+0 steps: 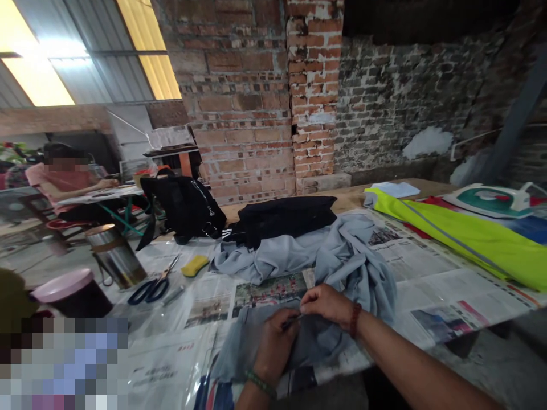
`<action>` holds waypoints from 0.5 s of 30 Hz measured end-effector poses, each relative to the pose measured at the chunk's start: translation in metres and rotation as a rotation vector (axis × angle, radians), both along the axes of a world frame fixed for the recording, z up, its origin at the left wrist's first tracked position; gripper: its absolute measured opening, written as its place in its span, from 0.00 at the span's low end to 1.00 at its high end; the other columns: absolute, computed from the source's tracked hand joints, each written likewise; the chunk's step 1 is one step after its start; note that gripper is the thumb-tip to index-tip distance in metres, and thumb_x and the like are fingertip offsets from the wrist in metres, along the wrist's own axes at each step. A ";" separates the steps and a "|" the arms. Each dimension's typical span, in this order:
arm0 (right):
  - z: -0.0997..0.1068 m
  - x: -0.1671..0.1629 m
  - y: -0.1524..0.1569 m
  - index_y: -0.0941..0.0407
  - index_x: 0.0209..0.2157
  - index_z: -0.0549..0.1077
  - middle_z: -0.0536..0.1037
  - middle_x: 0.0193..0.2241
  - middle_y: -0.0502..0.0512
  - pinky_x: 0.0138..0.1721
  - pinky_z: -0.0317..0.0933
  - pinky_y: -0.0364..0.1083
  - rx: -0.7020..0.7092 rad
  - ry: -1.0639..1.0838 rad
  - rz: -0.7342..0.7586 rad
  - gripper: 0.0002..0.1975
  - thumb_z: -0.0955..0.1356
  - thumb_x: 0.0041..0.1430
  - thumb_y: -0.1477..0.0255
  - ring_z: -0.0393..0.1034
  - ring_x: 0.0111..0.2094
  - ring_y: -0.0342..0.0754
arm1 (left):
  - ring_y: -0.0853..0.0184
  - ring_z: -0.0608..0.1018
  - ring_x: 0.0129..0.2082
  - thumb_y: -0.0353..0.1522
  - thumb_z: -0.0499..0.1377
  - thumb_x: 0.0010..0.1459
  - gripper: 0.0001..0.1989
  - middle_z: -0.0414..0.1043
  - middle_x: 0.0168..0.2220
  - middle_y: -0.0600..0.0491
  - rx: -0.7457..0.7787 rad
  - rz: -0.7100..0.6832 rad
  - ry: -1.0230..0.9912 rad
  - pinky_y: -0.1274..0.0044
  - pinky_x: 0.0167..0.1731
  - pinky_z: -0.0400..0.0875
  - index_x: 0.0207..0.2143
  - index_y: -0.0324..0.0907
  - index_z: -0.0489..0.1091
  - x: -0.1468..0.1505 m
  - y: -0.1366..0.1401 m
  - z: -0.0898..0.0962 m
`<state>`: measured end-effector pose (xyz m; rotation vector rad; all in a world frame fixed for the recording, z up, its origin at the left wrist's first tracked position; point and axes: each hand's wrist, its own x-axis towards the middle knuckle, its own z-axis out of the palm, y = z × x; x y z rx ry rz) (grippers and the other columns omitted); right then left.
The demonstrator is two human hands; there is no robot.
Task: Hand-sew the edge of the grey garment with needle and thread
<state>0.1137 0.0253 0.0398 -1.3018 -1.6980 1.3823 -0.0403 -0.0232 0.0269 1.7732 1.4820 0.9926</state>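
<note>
My left hand (277, 344), with a green bead bracelet at the wrist, lies low over a grey cloth garment (359, 262). Its fingers are closed around a small dark item (290, 322), too little of which shows to name. Just to the right, my right hand (327, 307), wearing a reddish-brown bead bracelet, is closed in a pinch, its fingertips meeting those of the left. What the pinch holds is too small to tell. Part of the garment is spread under both hands, and the rest is bunched up behind them on newspaper.
Scissors (156, 285), a yellow sponge (195, 266), a steel flask (115, 256) and a pink-lidded container (74, 293) stand left. Behind are a black bag (183, 208) and dark folded cloth (286, 216). Right lie a neon-yellow garment (457, 230) and an iron (487, 200). A person (64, 182) sits far left.
</note>
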 end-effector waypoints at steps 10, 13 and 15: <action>-0.010 -0.009 0.015 0.59 0.19 0.66 0.71 0.14 0.48 0.25 0.57 0.40 -0.191 0.361 -0.232 0.04 0.66 0.43 0.75 0.63 0.18 0.39 | 0.68 0.70 0.25 0.34 0.53 0.49 0.10 0.71 0.22 0.56 -0.097 -0.002 -0.003 0.79 0.26 0.63 0.25 0.40 0.73 -0.003 0.003 -0.007; -0.012 -0.005 0.015 0.59 0.20 0.64 0.71 0.16 0.48 0.22 0.56 0.38 -0.161 0.386 -0.256 0.06 0.66 0.45 0.72 0.63 0.17 0.38 | 0.69 0.69 0.25 0.33 0.53 0.49 0.09 0.70 0.22 0.56 -0.105 -0.018 -0.013 0.80 0.26 0.62 0.24 0.40 0.72 -0.004 0.003 -0.009; -0.011 -0.003 0.015 0.59 0.24 0.65 0.72 0.18 0.48 0.20 0.55 0.38 -0.109 0.389 -0.212 0.08 0.66 0.47 0.69 0.63 0.16 0.37 | 0.69 0.68 0.25 0.34 0.53 0.49 0.10 0.69 0.22 0.57 -0.110 -0.027 -0.022 0.80 0.26 0.62 0.25 0.40 0.72 -0.004 0.002 -0.009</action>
